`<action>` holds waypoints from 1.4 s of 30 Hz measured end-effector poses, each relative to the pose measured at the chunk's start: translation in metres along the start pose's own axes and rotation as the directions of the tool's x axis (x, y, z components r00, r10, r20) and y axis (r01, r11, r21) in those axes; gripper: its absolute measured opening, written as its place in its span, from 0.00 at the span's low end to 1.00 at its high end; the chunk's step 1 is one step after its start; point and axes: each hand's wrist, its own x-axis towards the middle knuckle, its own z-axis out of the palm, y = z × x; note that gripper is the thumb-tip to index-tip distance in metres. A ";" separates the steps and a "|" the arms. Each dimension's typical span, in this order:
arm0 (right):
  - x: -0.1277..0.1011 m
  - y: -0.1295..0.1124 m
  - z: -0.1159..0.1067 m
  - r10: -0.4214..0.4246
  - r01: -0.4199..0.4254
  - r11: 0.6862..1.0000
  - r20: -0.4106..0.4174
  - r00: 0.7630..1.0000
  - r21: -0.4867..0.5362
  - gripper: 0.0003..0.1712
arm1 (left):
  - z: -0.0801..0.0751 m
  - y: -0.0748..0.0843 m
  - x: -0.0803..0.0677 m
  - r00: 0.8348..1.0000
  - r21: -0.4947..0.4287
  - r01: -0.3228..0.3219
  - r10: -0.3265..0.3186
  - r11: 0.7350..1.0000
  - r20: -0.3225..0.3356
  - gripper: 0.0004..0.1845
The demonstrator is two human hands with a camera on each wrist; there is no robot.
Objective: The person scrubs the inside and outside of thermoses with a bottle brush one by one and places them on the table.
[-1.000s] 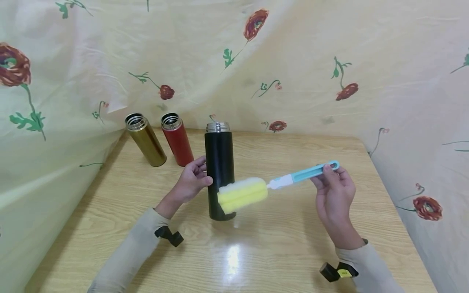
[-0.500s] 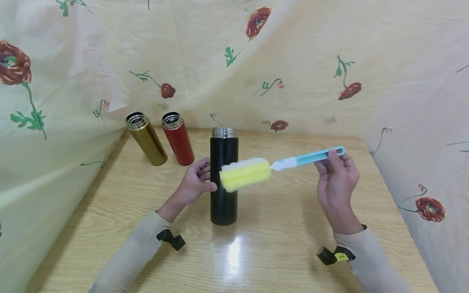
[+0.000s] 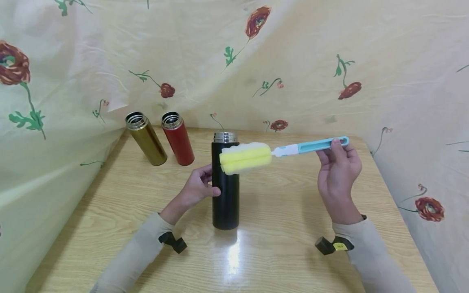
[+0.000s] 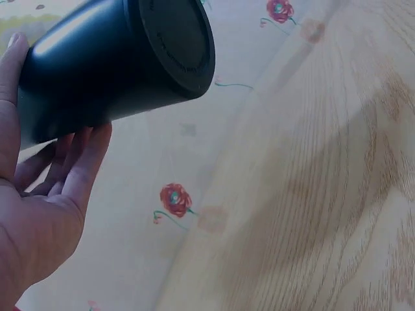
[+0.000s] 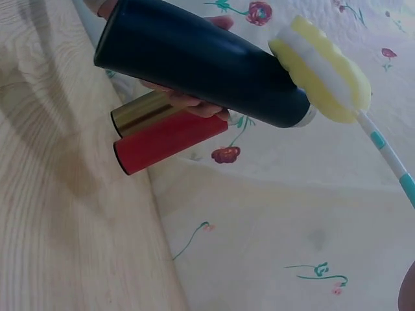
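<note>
A lidless black vacuum flask with a bare steel neck is held upright above the table; the left wrist view shows the underside of the same flask. My left hand grips its left side, thumb in front and fingers behind. With thumb and fingers, my right hand pinches the end of the blue handle of a sponge bottle brush. The brush's yellow and white sponge head lies across the front of the flask's upper part in the head view. In the right wrist view the sponge is close to the flask's neck.
A gold flask and a red flask, both without lids, stand side by side at the back left of the wooden table. Flower-printed cloth hangs behind the table and along both sides.
My right hand has raised the brush, its sponge going from the flask's lower part to its upper part. My left hand has brought the flask slightly nearer and to the right.
</note>
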 end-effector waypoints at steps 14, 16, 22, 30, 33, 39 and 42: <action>0.003 0.001 0.005 -0.039 0.040 0.999 -0.018 0.999 0.011 0.12 | 0.003 -0.005 -0.002 0.999 0.040 0.003 -0.004 0.999 0.032 0.45; 0.003 0.001 0.004 -0.045 0.045 0.999 -0.017 0.999 0.005 0.13 | 0.003 -0.004 -0.002 0.999 0.036 0.009 -0.010 0.999 0.034 0.45; 0.003 0.002 0.003 -0.063 0.062 0.998 -0.018 0.998 -0.016 0.16 | 0.005 -0.006 -0.002 0.999 0.036 -0.004 0.002 0.999 0.044 0.46; 0.004 0.002 0.004 -0.073 0.073 0.997 -0.032 0.997 -0.019 0.17 | 0.004 -0.008 -0.002 0.994 0.024 -0.043 0.040 0.999 0.099 0.42; 0.004 0.002 0.004 -0.073 0.072 0.997 -0.037 0.997 -0.024 0.17 | 0.004 -0.007 -0.003 0.991 0.002 -0.043 0.042 0.999 0.128 0.39; 0.004 0.002 0.003 -0.064 0.063 0.998 -0.040 0.997 -0.025 0.17 | 0.002 -0.007 -0.004 0.977 -0.110 -0.014 0.037 0.994 0.211 0.36; 0.004 0.002 0.002 -0.065 0.064 0.997 -0.037 0.997 -0.033 0.16 | 0.002 -0.007 -0.003 0.972 -0.134 -0.009 0.040 0.991 0.231 0.36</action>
